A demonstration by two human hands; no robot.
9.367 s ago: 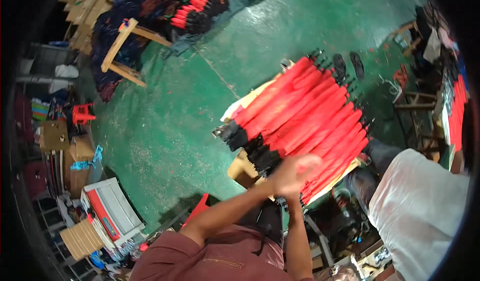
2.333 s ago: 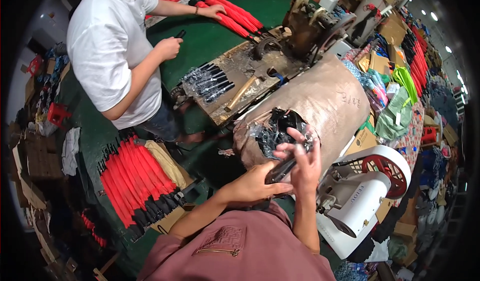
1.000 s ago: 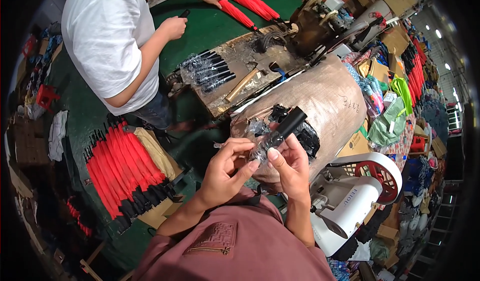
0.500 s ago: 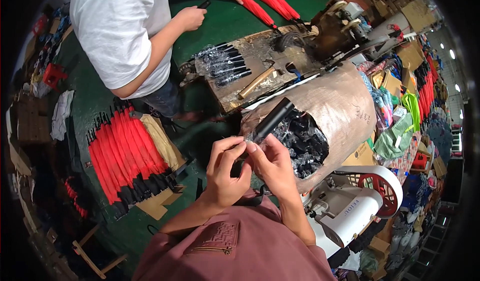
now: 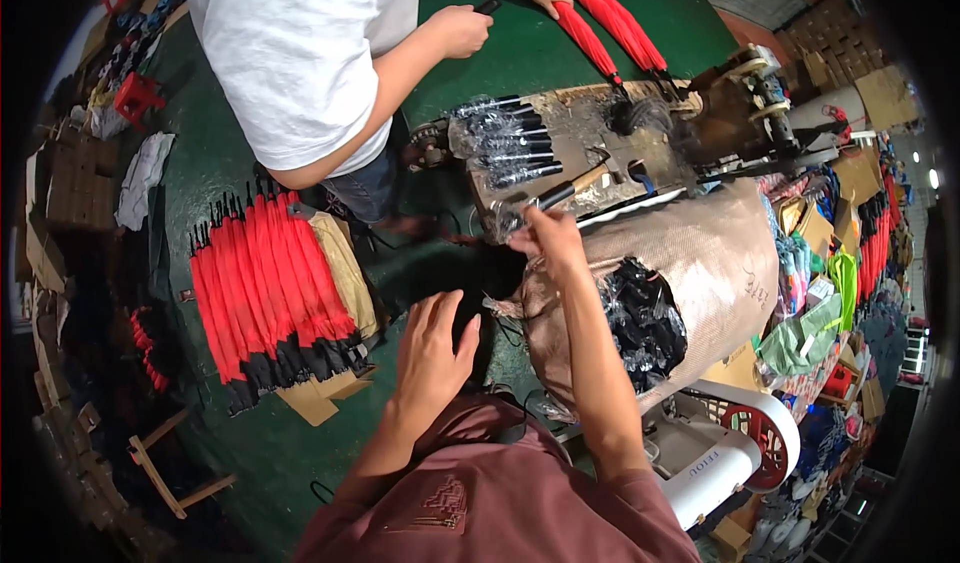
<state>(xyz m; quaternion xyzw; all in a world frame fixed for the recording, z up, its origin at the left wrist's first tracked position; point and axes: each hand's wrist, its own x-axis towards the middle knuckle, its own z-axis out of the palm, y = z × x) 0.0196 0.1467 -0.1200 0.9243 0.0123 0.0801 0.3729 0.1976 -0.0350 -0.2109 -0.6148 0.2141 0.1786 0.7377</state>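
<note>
My right hand (image 5: 548, 238) reaches forward, its fingers closed on a black umbrella handle (image 5: 555, 196) with clear plastic film about its end. The handle is over the near edge of a worn workbench (image 5: 592, 113). Just beyond it, several film-wrapped black handles (image 5: 505, 143) lie in a row on the bench. My left hand (image 5: 437, 343) hangs over the dark floor, fingers stretched, holding nothing. Right of my right forearm lies a tan woven sack (image 5: 725, 253), torn open, with black film-wrapped pieces (image 5: 645, 318) showing inside.
A co-worker in a white shirt (image 5: 310, 53) stands ahead left, one hand on red folded umbrellas (image 5: 590, 38) on a green table (image 5: 460, 73). Bundled red umbrellas (image 5: 270, 283) lie at left. Machinery (image 5: 760, 93) occupies the bench's far right; a white sewing machine (image 5: 715, 473) stands near right.
My hands have separated. The right carried the black handle forward to the bench, while the left let go and opened. The whole view has shifted slightly.
</note>
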